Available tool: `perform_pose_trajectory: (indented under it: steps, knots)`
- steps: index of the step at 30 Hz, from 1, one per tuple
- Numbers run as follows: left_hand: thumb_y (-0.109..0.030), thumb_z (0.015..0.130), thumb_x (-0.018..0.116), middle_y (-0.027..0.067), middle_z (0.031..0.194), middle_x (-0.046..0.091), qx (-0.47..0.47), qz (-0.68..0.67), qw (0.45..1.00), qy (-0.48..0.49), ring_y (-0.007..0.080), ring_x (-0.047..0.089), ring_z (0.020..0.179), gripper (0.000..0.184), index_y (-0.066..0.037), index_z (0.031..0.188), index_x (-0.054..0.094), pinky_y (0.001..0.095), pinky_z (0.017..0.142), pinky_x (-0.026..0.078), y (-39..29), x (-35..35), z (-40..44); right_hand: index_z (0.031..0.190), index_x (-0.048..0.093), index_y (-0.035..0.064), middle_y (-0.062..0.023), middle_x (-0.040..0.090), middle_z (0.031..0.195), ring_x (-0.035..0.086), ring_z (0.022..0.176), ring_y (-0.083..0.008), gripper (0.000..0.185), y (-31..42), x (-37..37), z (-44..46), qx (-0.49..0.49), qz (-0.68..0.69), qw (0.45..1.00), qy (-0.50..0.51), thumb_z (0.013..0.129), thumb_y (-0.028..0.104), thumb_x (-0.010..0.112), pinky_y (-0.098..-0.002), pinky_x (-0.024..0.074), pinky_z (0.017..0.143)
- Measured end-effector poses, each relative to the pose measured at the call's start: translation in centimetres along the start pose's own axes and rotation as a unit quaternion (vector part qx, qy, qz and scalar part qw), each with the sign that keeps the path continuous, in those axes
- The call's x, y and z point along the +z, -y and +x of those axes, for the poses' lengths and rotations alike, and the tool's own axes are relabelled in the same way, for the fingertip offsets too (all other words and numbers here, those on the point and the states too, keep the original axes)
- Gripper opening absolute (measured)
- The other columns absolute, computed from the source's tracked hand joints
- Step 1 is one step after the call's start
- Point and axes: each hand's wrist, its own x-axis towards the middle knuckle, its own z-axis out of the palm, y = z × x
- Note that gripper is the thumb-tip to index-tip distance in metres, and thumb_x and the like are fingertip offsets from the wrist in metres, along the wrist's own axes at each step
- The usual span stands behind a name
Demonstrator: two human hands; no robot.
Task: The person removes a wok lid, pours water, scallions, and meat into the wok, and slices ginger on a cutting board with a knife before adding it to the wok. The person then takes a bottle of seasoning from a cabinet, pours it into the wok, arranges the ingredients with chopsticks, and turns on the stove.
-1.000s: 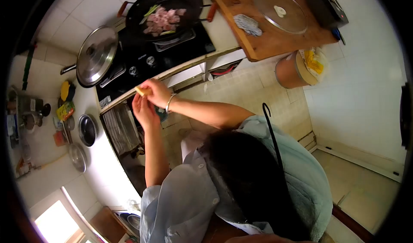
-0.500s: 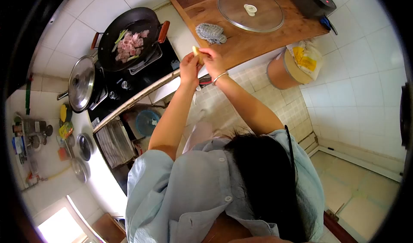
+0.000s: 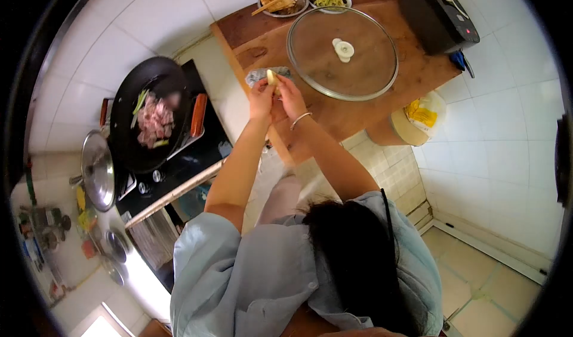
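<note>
wooden bench, smooth. big lid, clear glass, metal-rimmed. pan lid, shiny metal. wok, dark, metallic. wall tiles glossy. cloth rough-looking. pale piece matt.

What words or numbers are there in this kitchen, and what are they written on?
There are none I can read for sure.
Bag with the yellow patch: its markings are too blurred to read.
Black appliance with the red light: any markings are too small.
Black stovetop: any lettering is too small.
Yellow-green packet: too blurred.
</note>
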Motion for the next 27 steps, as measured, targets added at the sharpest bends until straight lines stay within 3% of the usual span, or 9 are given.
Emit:
perform_pose_trajectory:
  steps: [2, 7, 10, 12, 16, 21, 24, 27]
  knots:
    - [-0.007, 0.087, 0.059, 0.0064, 0.086, 0.06, 0.025, 0.024, 0.999, -0.003, 0.0112, 0.056, 0.065, 0.023, 0.001, 0.108, 0.054, 0.0226, 0.056, 0.047, -0.8, 0.4, 2.5, 0.125, 0.05, 0.0009, -0.0112, 0.056, 0.118, 0.052, 0.108, -0.0184, 0.036, -1.1, 0.2, 2.6, -0.039, -0.012, 0.999, 0.0, 0.094, 0.02, 0.048, -0.0288, 0.0403, 0.093]
    - [-0.008, 0.086, 0.059, 0.0048, 0.09, 0.06, 0.001, 0.056, 0.998, -0.021, 0.011, 0.055, 0.073, 0.024, -0.001, 0.109, 0.055, 0.0234, 0.06, 0.046, -1.6, 0.8, 6.4, 0.125, 0.051, -0.0003, -0.0122, 0.056, 0.122, 0.051, 0.113, -0.0195, 0.035, 0.9, -0.3, 3.8, -0.024, -0.001, 0.997, -0.079, 0.092, 0.014, 0.047, -0.0294, 0.0383, 0.097]
    - [-0.009, 0.087, 0.058, 0.0044, 0.09, 0.06, 0.058, 0.092, 0.994, -0.013, 0.0115, 0.057, 0.076, 0.024, -0.001, 0.11, 0.055, 0.024, 0.062, 0.047, -0.2, -0.3, 9.5, 0.124, 0.051, -0.0003, -0.012, 0.056, 0.123, 0.05, 0.115, -0.0191, 0.035, 0.3, -0.8, 4.0, -0.025, -0.025, 0.997, -0.063, 0.091, 0.009, 0.046, -0.0292, 0.0364, 0.099]
    - [-0.008, 0.088, 0.057, 0.0054, 0.094, 0.061, 0.045, 0.048, 0.998, -0.009, 0.0137, 0.059, 0.081, 0.026, 0.0, 0.112, 0.054, 0.0253, 0.066, 0.05, -0.5, 0.1, 10.5, 0.128, 0.051, 0.0064, -0.0036, 0.052, 0.127, 0.046, 0.115, -0.0131, 0.035, -0.6, -1.3, 4.5, -0.068, -0.059, 0.995, -0.03, 0.094, 0.014, 0.045, -0.028, 0.0355, 0.097]
    - [-0.006, 0.089, 0.054, 0.0077, 0.101, 0.06, 0.026, 0.03, 0.999, 0.013, 0.0169, 0.061, 0.087, 0.027, 0.0, 0.115, 0.052, 0.0276, 0.07, 0.052, -1.7, 0.5, 11.8, 0.128, 0.05, 0.0031, -0.0055, 0.053, 0.126, 0.045, 0.117, -0.0136, 0.035, 2.5, -0.9, 4.3, -0.051, -0.039, 0.997, -0.032, 0.094, 0.013, 0.045, -0.0265, 0.033, 0.1]
    - [-0.005, 0.089, 0.053, 0.0052, 0.096, 0.059, 0.006, 0.039, 0.999, 0.016, 0.0137, 0.057, 0.084, 0.024, -0.001, 0.113, 0.053, 0.0245, 0.067, 0.048, -3.5, 1.2, 7.1, 0.129, 0.048, -0.0007, -0.0094, 0.051, 0.128, 0.045, 0.118, -0.0143, 0.037, 1.8, -1.0, 4.7, -0.007, 0.028, 0.999, 0.031, 0.095, 0.015, 0.045, -0.0267, 0.0314, 0.102]
    - [-0.005, 0.089, 0.054, 0.0029, 0.091, 0.057, 0.002, 0.092, 0.996, 0.007, 0.0111, 0.053, 0.078, 0.022, -0.002, 0.111, 0.055, 0.0225, 0.063, 0.044, -3.0, 0.9, 3.8, 0.131, 0.044, -0.0024, -0.0115, 0.05, 0.13, 0.044, 0.121, -0.0162, 0.041, -0.4, -1.3, 5.2, -0.045, -0.023, 0.998, 0.035, 0.095, 0.017, 0.046, -0.0289, 0.0319, 0.103]
    - [-0.006, 0.086, 0.057, 0.0016, 0.085, 0.056, 0.006, 0.197, 0.98, 0.033, 0.0096, 0.051, 0.075, 0.018, -0.003, 0.105, 0.059, 0.0228, 0.063, 0.042, -1.1, -0.3, 0.7, 0.132, 0.041, -0.0033, -0.0143, 0.047, 0.133, 0.042, 0.124, -0.0195, 0.046, 3.3, -1.2, 2.7, 0.039, -0.033, 0.996, 0.071, 0.093, 0.02, 0.049, -0.0312, 0.0316, 0.104]
